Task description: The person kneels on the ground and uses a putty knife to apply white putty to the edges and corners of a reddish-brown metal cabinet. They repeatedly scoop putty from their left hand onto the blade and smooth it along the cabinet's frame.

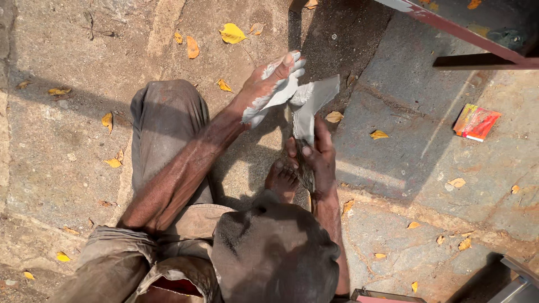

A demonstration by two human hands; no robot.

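Observation:
My right hand (319, 157) grips the lower end of a flat grey metal blade (312, 101), which stands roughly upright over the stone ground. My left hand (268, 83), smeared with pale grey-white dust or paste, presses a whitish scrap (279, 99) against the blade's left face; whether the scrap is cloth or paper I cannot tell. My bare foot (282, 179) rests just below the blade, beside my right hand. My bent knees in dusty grey trousers (168, 120) fill the lower left.
Rough stone paving (393, 140) with scattered yellow dry leaves (232, 33) lies all round. A small red and orange packet (476, 122) lies at the right. A red-edged metal frame (449, 25) crosses the top right. A grey metal object (519, 280) shows at the bottom right.

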